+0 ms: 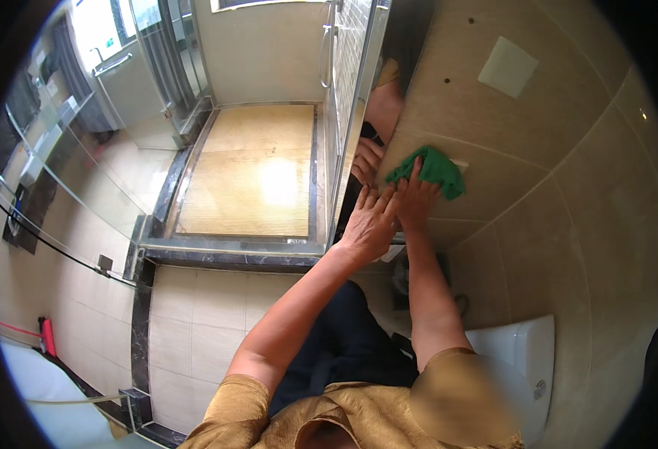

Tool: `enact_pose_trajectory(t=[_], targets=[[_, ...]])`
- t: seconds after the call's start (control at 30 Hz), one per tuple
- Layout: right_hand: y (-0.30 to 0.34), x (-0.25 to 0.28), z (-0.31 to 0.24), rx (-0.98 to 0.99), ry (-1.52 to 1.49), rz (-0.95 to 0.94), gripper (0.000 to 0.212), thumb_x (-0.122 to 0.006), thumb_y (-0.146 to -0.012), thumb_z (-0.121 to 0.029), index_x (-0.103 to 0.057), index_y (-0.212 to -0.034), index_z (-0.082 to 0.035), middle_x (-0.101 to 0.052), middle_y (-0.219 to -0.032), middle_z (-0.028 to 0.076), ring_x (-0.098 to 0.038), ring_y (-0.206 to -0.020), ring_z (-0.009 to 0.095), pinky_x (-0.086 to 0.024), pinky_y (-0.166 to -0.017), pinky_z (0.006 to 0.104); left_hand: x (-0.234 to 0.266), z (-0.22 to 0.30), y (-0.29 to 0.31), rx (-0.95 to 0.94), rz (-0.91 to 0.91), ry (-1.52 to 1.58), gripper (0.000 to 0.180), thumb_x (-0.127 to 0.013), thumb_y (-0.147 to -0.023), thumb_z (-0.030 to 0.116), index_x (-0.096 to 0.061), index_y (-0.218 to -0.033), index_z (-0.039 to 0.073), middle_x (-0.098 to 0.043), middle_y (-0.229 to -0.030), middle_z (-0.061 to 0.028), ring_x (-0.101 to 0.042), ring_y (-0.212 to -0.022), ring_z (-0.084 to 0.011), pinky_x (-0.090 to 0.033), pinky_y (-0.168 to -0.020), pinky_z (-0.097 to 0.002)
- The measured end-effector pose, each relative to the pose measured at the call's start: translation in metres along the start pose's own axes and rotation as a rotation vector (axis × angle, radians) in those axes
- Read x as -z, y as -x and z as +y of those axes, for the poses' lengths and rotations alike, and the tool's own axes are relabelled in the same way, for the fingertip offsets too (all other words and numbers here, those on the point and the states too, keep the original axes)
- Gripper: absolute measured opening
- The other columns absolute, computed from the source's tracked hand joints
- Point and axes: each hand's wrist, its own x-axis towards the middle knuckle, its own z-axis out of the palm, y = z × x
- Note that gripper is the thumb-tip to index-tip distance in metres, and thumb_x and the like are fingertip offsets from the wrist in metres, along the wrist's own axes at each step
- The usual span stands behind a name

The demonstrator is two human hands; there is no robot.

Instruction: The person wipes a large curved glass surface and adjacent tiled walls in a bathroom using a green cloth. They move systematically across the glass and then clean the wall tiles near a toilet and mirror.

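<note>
A crumpled green cloth (pixel 442 173) lies against the beige tiled wall (pixel 486 131). My right hand (pixel 417 203) presses on it, one finger stretched over the cloth and the others partly hidden in its folds. Just left of it is my left hand (pixel 370 224), with its fingers extended and holding nothing. Those fingertips reach to the edge of a mirror-like panel (pixel 404 45), beside the right hand. Part of an arm and a hand reflect in that panel. Whether the left fingers touch the panel or the wall, I cannot tell.
At lower right stands a white toilet (pixel 519 340). A glass shower door (pixel 351 97) rises left of the panel, beside a ribbed yellowish shower floor (pixel 250 179) with a dark marble curb (pixel 231 258). A pale square plate (pixel 507 67) sits on the wall.
</note>
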Motion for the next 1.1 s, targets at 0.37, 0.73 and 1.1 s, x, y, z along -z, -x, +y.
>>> enact_pose_trajectory(t=[0.37,0.73,1.1], targets=[[0.0,0.01,0.007,0.147,-0.011,-0.081,0.054,-0.064,-0.093,-0.035,-0.057,-0.143,-0.017,-0.056,-0.14,0.014,-0.052,-0.124,0.04,-0.04,-0.105,0.0557,-0.008,0.004,0.007,0.091,-0.056,0.013,0.071,-0.069,-0.084,0.018,-0.039,-0.147,0.002,-0.045,-0.151,-0.0218,-0.039,-0.14,-0.0433,-0.027,-0.119,-0.053],[0.004,0.013,0.022,0.229,-0.187,-0.169,0.051,-0.065,-0.091,-0.033,-0.06,-0.139,-0.016,-0.058,-0.133,0.01,-0.056,-0.117,0.035,-0.044,-0.103,0.0514,-0.029,0.014,0.011,0.141,0.088,0.151,0.08,-0.074,-0.081,0.013,-0.035,-0.151,0.002,-0.047,-0.146,-0.0257,-0.042,-0.137,-0.0438,-0.032,-0.116,-0.0503],[-0.117,0.036,-0.003,0.254,-0.273,-0.115,0.045,-0.059,-0.098,-0.031,-0.058,-0.139,-0.013,-0.061,-0.127,0.011,-0.059,-0.114,0.033,-0.047,-0.095,0.0475,0.052,0.04,-0.044,0.068,0.468,0.187,0.058,-0.071,-0.084,0.005,-0.049,-0.138,0.0,-0.059,-0.131,-0.0286,-0.058,-0.121,-0.0465,-0.049,-0.102,-0.0464]])
